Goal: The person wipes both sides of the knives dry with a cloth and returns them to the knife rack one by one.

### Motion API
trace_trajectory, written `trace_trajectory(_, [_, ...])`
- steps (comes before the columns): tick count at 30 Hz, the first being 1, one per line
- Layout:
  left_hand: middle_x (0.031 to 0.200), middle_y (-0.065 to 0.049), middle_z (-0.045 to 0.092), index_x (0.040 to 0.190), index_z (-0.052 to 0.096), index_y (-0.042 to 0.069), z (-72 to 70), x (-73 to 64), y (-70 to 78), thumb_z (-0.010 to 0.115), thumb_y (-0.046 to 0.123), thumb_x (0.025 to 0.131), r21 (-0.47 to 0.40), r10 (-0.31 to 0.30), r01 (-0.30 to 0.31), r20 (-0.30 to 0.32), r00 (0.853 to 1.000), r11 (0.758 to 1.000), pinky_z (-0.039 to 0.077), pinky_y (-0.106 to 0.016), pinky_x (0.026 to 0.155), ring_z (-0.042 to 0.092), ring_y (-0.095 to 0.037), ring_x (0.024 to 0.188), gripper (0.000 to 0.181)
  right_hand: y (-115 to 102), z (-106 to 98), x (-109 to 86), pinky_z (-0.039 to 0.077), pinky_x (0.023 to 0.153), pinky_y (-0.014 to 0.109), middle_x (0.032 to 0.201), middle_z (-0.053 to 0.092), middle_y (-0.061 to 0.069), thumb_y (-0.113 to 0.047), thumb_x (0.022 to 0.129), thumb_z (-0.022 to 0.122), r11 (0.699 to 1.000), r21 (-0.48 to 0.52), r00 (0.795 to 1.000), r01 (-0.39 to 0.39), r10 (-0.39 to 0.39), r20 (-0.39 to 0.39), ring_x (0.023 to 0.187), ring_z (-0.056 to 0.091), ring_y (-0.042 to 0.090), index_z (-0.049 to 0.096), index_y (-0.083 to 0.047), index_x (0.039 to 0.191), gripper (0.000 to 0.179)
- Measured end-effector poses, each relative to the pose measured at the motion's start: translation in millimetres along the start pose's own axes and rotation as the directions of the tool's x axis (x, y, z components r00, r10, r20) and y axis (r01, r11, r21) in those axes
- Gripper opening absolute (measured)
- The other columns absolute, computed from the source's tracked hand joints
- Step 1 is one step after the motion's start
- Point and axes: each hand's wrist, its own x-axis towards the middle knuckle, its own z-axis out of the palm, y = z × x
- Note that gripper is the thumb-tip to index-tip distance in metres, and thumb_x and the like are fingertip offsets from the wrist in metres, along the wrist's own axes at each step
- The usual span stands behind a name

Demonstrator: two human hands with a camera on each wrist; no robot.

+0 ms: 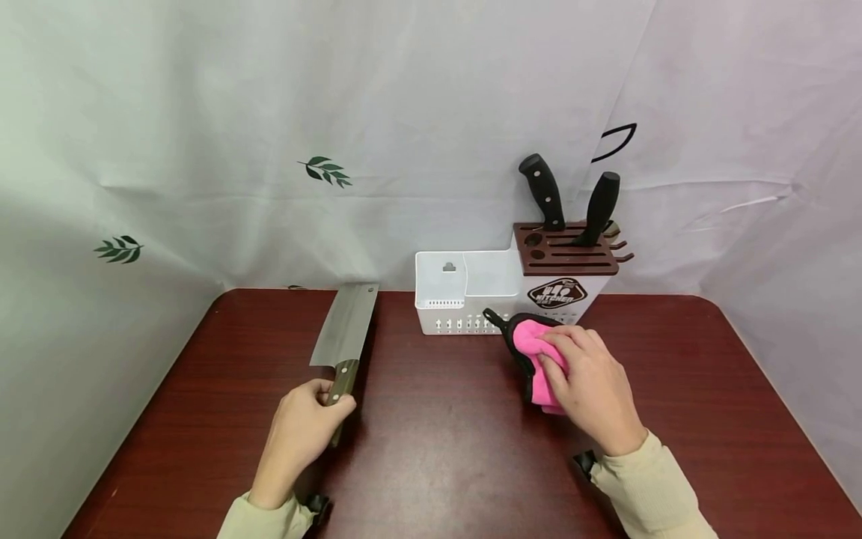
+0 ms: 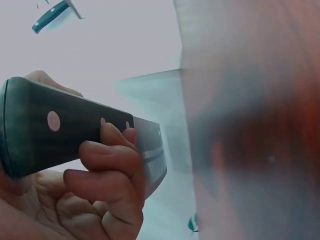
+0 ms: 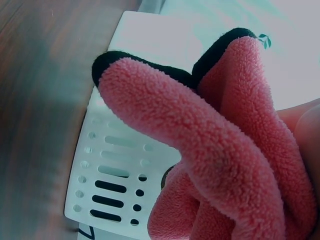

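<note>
Behind everything in front of you hangs the pale sheet [image 1: 431,97], so nothing can go much farther back than the far edge of the desk [image 1: 431,464]. The rack [image 1: 488,299] stands at that far edge, right of centre, probably put there so its slotted top faces you within reach. The cleaver [image 1: 346,329] is at your left, blade pointing away and its far end by the sheet; whether the blade touches the desk, you cannot tell. Your left hand [image 1: 303,423] has its fingers curled round the handle, which puts them behind the cutting edge; that edge seems to face left, away from your other hand. The cloth [image 1: 528,340] is in front of the rack, bunched in your right hand [image 1: 595,382], thumb and fingers pinching its pink folds, likely so the thickness pads them. Those folds hide part of the rack's pierced front. Two slots are taken: one knife [image 1: 542,191] leans left, the other knife [image 1: 599,206] leans right, their handles sticking up above the top. Smaller still, hooks [image 1: 626,257] jut from the rack's right side, and the cloth's black loop [image 1: 494,320] lies against your view of the basket.
</note>
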Motion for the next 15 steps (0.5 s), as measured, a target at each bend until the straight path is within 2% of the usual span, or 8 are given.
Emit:
trace_trajectory(9, [0.084, -0.001, 0.063, 0.104, 0.07, 0.008, -9.0, -12.3, 12.4, 0.065, 0.02, 0.079, -0.004, 0.034, -0.034, -0.004, 0.999, 0.999, 0.043, -0.029, 0.06, 0.054, -0.015, 0.067, 0.028, 1, -2, 0.2, 0.054, 0.074, 0.048, 0.11, 0.067, 0.007, -0.013, 0.087, 0.073, 1.0, 0.011, 1.0, -0.002, 0.002, -0.012, 0.098, 0.057, 0.025, 0.074, -0.004, 0.105, 0.02])
trace_trajectory(15, [0.082, 0.0, 0.064, 0.103, 0.07, 0.011, -14.5, -23.1, 20.4, 0.067, 0.02, 0.08, -0.035, 0.075, -0.076, -0.033, 0.997, 0.996, 0.044, -0.028, 0.061, 0.056, -0.013, 0.069, 0.025, 1, -2, 0.0, 0.055, 0.074, 0.048, 0.112, 0.067, 0.007, -0.013, 0.087, 0.073, 1.0, 0.026, 1.0, -0.005, 0.006, -0.024, 0.098, 0.057, 0.025, 0.074, -0.004, 0.107, 0.022])
